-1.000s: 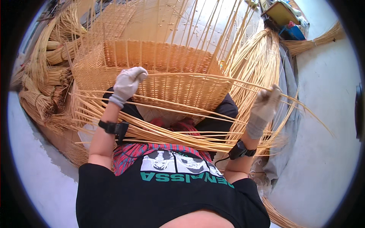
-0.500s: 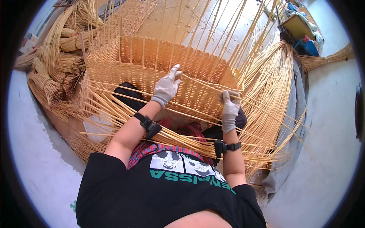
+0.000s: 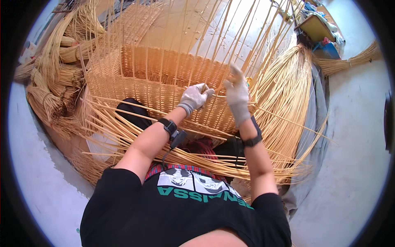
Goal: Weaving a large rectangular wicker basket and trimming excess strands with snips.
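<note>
a large, partly woven wicker basket [image 3: 164, 92] lies at twelve o'clock before a seated person, tall upright stakes [image 3: 247, 61] rising from its rim. two gloved hands meet its near wall: the left hand [image 3: 196, 97], at twelve, curls closed, seemingly on a slender rod [image 3: 219, 96]; the right hand [image 3: 237, 90], at two, is raised and blurred, so its grip cannot be told. keeping the rod taut and snug against the weave, stakes unbent, probably serves best. around them, a broad sheaf [image 3: 286, 94] spreads towards three, bundles [image 3: 53, 96] heap towards nine, and long rods [image 3: 197, 159] cross the lap at six, where they could snag.
</note>
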A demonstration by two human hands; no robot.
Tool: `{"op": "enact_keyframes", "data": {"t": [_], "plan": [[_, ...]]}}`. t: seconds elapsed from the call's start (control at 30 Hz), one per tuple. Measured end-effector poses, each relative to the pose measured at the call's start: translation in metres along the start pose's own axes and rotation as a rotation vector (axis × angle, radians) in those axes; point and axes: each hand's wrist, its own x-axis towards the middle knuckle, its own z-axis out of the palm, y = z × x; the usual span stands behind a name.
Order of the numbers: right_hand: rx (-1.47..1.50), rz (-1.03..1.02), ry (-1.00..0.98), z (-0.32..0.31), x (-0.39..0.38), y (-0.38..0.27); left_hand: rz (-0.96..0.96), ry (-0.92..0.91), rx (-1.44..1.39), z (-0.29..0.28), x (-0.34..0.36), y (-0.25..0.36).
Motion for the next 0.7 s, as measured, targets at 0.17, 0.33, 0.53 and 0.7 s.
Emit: {"op": "enact_keyframes", "data": {"t": [0.17, 0.33, 0.53, 0.7], "plan": [[0.152, -0.007, -0.095, -0.004, 0.074, -0.057, -0.102, 0.046, -0.053, 0.007, 0.000, 0.007], [0.602, 0.093, 0.317, -0.037, -0.045, 0.043, -0.101, 0.000, -0.090, 0.004, 0.002, 0.007], [0.814, 0.312, 0.473, -0.027, -0.103, 0.046, -0.112, 0.031, -0.500, 0.019, 0.010, 0.010], [0.639, 0.433, 0.330, -0.056, -0.075, -0.008, -0.164, 0.196, -0.519, 0.029, 0.004, 0.025]]}}
